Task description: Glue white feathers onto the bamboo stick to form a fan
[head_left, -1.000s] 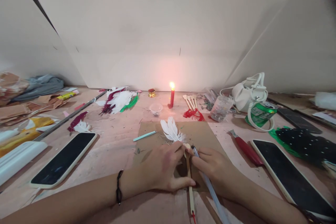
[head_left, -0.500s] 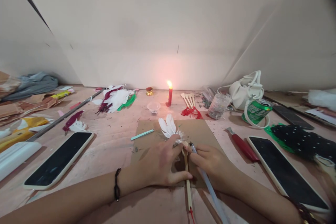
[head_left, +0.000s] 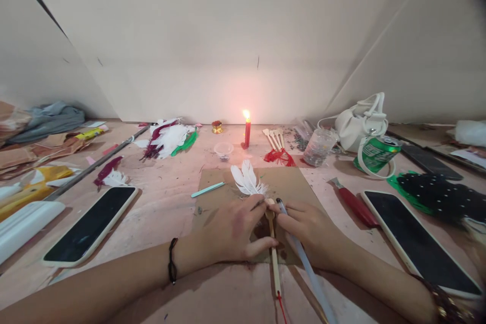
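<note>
My left hand point(head_left: 233, 228) is closed over the head of a slim wooden stick point(head_left: 276, 268), its thumb resting on the shaft. White feathers point(head_left: 246, 177) fan out beyond its fingertips, at the stick's head. A red cord point(head_left: 281, 309) hangs from the stick's near end. In my right hand point(head_left: 306, 223) is a translucent glue stick point(head_left: 309, 273) with a darkened tip, close beside the stick's head. Both hands are over a brown cardboard sheet point(head_left: 299, 185); where feathers and stick meet is partly hidden by fingers.
A lit red candle point(head_left: 247, 134) stands beyond the cardboard. Teal tweezers point(head_left: 207, 190) lie at its left edge. Tasselled wooden sticks point(head_left: 277, 139), a clear cup point(head_left: 319, 147), a green can point(head_left: 375, 154), a red-handled knife point(head_left: 357, 206) and phones point(head_left: 91, 225) lie around.
The view has shifted slightly, so things sit a little higher and further right. My left fingers have shifted slightly at the feather bases; both hands keep their holds.
</note>
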`<action>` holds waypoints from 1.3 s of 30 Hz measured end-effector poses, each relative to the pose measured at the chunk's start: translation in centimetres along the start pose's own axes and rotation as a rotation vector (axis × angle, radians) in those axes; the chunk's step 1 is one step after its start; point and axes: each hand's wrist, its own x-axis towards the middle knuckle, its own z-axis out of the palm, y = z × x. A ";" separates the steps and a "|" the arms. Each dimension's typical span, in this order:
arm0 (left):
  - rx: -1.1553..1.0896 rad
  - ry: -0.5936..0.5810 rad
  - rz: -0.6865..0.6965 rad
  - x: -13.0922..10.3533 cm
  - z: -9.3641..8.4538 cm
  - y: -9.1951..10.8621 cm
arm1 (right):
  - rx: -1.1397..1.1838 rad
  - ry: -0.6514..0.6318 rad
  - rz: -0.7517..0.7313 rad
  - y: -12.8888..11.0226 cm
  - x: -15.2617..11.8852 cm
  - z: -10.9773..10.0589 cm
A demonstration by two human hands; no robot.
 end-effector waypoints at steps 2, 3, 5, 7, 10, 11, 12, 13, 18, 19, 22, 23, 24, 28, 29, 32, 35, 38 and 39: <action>0.016 0.010 -0.001 -0.1 0.2 -0.1 | 0.024 -0.003 0.013 0.1 -0.2 0.1; 0.020 0.018 -0.002 -0.2 0.3 -0.1 | 0.036 0.005 0.023 0.1 -0.3 0.2; 0.014 0.048 0.003 -0.3 0.4 -0.2 | 0.058 0.023 0.052 0.2 -0.5 0.4; -0.005 0.068 0.012 -0.2 0.2 -0.1 | 0.082 0.031 0.089 0.4 -0.7 0.5; -0.011 0.036 0.017 -0.1 -0.3 0.2 | 0.118 0.021 0.126 0.4 -0.8 0.5; -0.008 0.017 0.020 0.0 -0.4 0.3 | 0.128 0.019 0.132 0.4 -0.7 0.5; -0.004 0.000 0.025 0.0 -0.5 0.3 | 0.137 0.018 0.141 0.4 -0.6 0.4; 0.000 -0.012 0.027 0.1 -0.6 0.4 | 0.146 0.018 0.157 0.4 -0.5 0.4; 0.037 -0.047 0.011 0.2 -0.5 0.3 | 0.173 0.062 0.304 0.3 -0.4 0.4; 0.039 -0.054 0.010 0.2 -0.5 0.3 | 0.175 0.067 0.311 0.4 -0.4 0.4; 0.031 -0.055 0.015 0.2 -0.4 0.2 | 0.178 0.069 0.303 0.4 -0.6 0.4; 0.026 -0.047 0.017 0.2 -0.3 0.2 | 0.171 0.081 0.304 0.4 -0.5 0.3; 0.021 -0.035 0.020 0.1 -0.3 0.1 | 0.158 0.101 0.306 0.5 -0.5 0.2; -0.017 0.012 0.029 0.1 -0.1 0.0 | 0.130 0.156 0.307 0.5 -0.4 -0.1; -0.029 0.021 0.029 0.1 -0.1 -0.1 | 0.138 0.149 0.299 0.5 -0.4 -0.1; -0.053 0.051 0.030 -0.1 0.1 -0.2 | 0.142 0.109 0.259 0.4 -0.6 0.2; -0.051 0.065 0.037 -0.3 0.3 -0.2 | 0.111 0.072 0.244 0.3 -0.8 0.5; -0.011 0.067 0.056 -0.3 0.3 -0.2 | 0.084 0.086 0.252 0.3 -0.8 0.6; 0.009 0.060 0.060 -0.3 0.2 -0.1 | 0.079 0.093 0.254 0.2 -0.8 0.6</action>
